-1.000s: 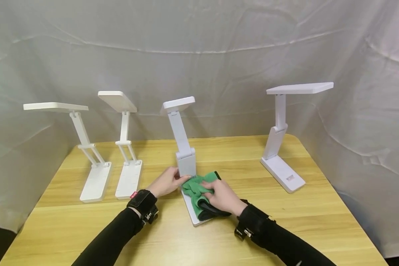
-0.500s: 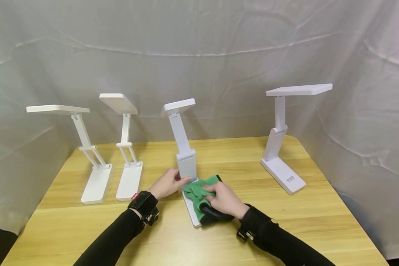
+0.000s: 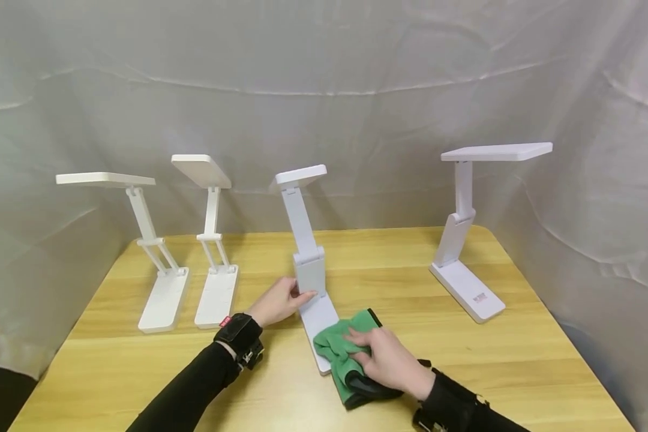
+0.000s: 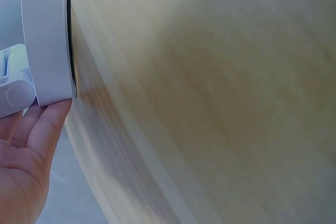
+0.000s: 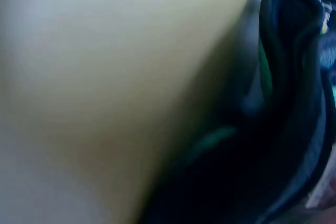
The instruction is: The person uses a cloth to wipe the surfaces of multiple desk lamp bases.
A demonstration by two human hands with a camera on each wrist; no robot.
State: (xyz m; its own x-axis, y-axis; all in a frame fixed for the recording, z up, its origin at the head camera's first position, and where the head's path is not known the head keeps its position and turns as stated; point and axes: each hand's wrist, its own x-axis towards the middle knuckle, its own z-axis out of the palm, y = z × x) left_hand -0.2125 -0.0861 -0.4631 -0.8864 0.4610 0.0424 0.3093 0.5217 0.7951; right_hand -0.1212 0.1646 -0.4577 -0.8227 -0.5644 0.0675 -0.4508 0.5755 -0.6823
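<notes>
A white folding desk lamp (image 3: 310, 273) stands upright at the middle of the table, its head raised. My left hand (image 3: 277, 301) grips the back end of the lamp's base, with the thumb over the top near the hinge. In the left wrist view, fingers (image 4: 48, 129) touch the end of the white base (image 4: 46, 35). A green cloth (image 3: 336, 348) with black edging is bunched in my right hand (image 3: 391, 363) and lies over the front end of the base. Its dark edge (image 5: 291, 103) fills much of the right wrist view, where the fingertips are hidden.
Two similar white lamps stand to the left, the outer lamp (image 3: 164, 300) and the inner lamp (image 3: 218, 297). Another lamp (image 3: 467, 288) stands at the right, a small label on its base. A pale curtain (image 3: 324, 120) hangs behind the wooden table (image 3: 410, 288).
My right hand and the cloth have slid toward me along the base, uncovering its part near the hinge. The left hand keeps its grip. The head view has shifted slightly.
</notes>
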